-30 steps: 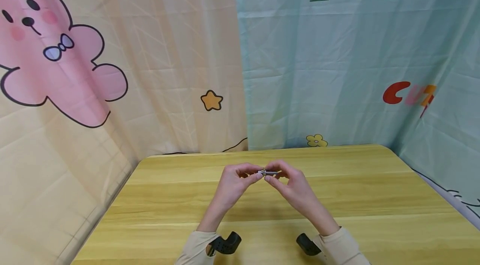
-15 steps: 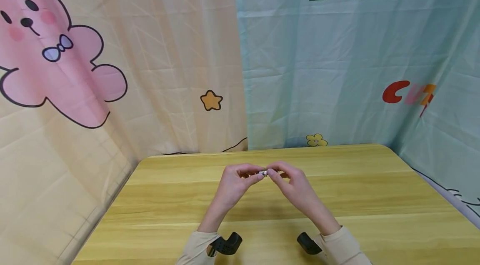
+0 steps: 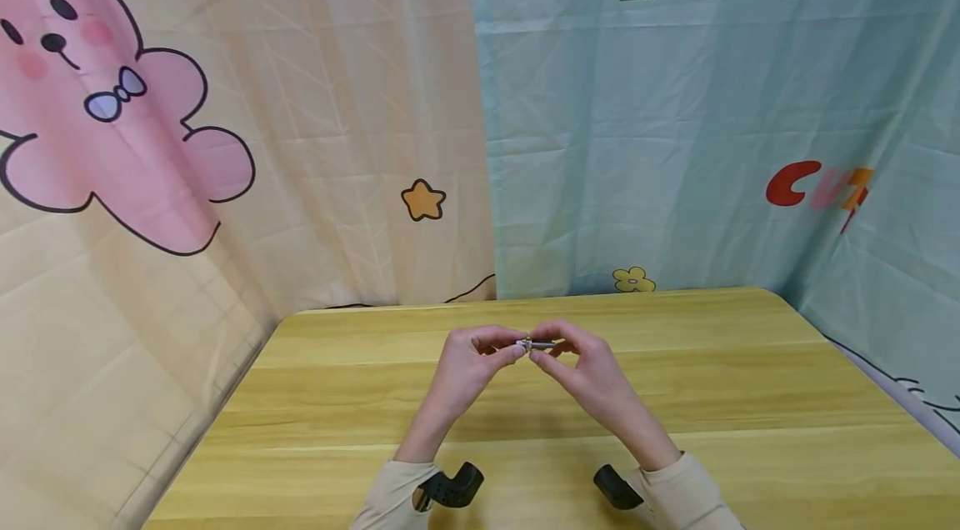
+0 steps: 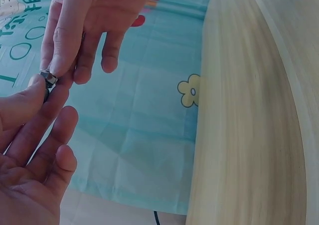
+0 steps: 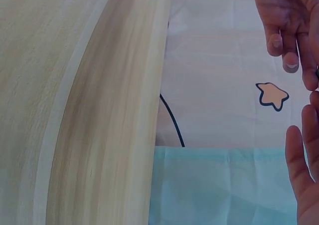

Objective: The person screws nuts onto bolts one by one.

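Both hands meet above the table, around a small silver metal bolt (image 3: 542,345). My left hand (image 3: 467,363) pinches its left end between thumb and index finger. From the other side, the thumb and index finger of my right hand (image 3: 592,370) close on it at the wider part, and the thin shank shows between them. A six-sided nut-like piece (image 4: 49,78) shows between the fingertips in the left wrist view. In the right wrist view, my right hand (image 5: 306,160) and left hand (image 5: 294,30) sit at the right edge; the bolt is out of sight there.
A wooden table (image 3: 360,397) spreads under both forearms. Printed cloth hangs behind it, with a beige panel (image 3: 375,97) on the left and a blue-green panel (image 3: 675,113) on the right. Black wrist mounts (image 3: 457,487) sit by the sleeves.
The right thumb and fingers slid over the bolt's shank, covering it half a second ago, then parted so the shank shows again. My left hand stayed in place.
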